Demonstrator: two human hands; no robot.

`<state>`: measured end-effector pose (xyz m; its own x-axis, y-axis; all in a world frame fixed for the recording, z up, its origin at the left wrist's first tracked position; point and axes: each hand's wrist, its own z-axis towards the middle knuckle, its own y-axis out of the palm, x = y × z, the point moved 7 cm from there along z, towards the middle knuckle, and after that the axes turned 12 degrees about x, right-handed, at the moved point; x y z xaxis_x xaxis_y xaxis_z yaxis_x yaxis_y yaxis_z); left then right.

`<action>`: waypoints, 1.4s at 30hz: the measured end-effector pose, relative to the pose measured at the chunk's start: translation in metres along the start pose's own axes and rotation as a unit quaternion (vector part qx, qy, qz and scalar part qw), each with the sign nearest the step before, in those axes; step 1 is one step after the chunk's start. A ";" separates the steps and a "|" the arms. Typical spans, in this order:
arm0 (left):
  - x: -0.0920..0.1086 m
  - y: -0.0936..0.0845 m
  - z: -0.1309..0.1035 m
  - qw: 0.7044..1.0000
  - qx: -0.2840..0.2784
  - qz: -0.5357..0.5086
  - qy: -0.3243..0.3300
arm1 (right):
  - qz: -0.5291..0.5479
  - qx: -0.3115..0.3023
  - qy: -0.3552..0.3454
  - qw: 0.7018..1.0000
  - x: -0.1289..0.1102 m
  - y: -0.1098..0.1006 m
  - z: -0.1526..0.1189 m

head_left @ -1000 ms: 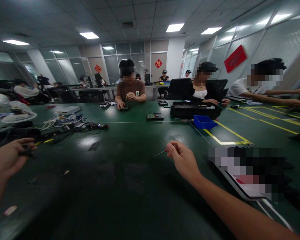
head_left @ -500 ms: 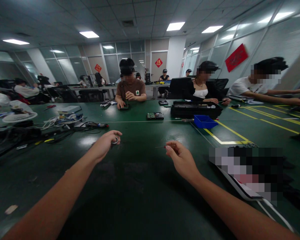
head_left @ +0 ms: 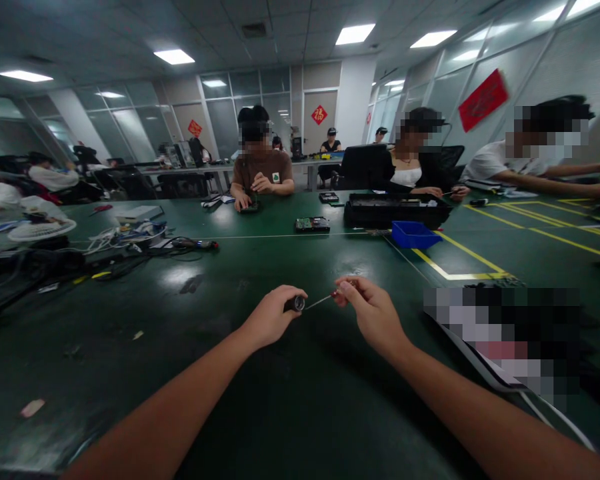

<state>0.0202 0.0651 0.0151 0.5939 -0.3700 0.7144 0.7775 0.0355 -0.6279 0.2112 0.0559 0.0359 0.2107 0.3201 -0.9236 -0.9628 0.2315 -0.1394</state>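
Observation:
My left hand [head_left: 273, 315] is closed around a short black cylinder [head_left: 295, 304], whose round, silvery-rimmed end faces right; its exact kind I cannot make out. In my right hand [head_left: 373, 310] is a thin screwdriver [head_left: 320, 301], pinched by its reddish handle. The metal shaft points left and slightly down, with its tip close to the cylinder's round end; whether they touch, I cannot tell. Both hands are above the dark green table [head_left: 260, 413].
Beyond my hands lie a hard drive [head_left: 313, 225], a blue bin [head_left: 415, 235] and a long black tray [head_left: 397, 212]. Tangled cables [head_left: 130, 257] cover the left side. A blurred-out device [head_left: 500, 340] lies at right. Several people sit around, one [head_left: 263, 170] directly opposite.
My left hand has moved right with the black cylinder, bringing it beside the screwdriver tip. My right hand has shifted slightly, and the shaft is now more tilted.

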 end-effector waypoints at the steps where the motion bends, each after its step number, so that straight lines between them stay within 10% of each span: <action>1: -0.002 0.000 -0.002 1.000 0.000 -0.004 0.003 | 0.019 0.000 0.008 1.000 0.001 0.000 0.000; 42: 0.000 -0.002 -0.004 0.999 0.000 0.021 0.043 | -0.097 -0.043 -0.023 0.994 0.004 0.006 -0.007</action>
<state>0.0175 0.0615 0.0153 0.6062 -0.4461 0.6585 0.7523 0.0529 -0.6567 0.2055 0.0518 0.0290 0.3999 0.3198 -0.8590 -0.9136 0.2140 -0.3456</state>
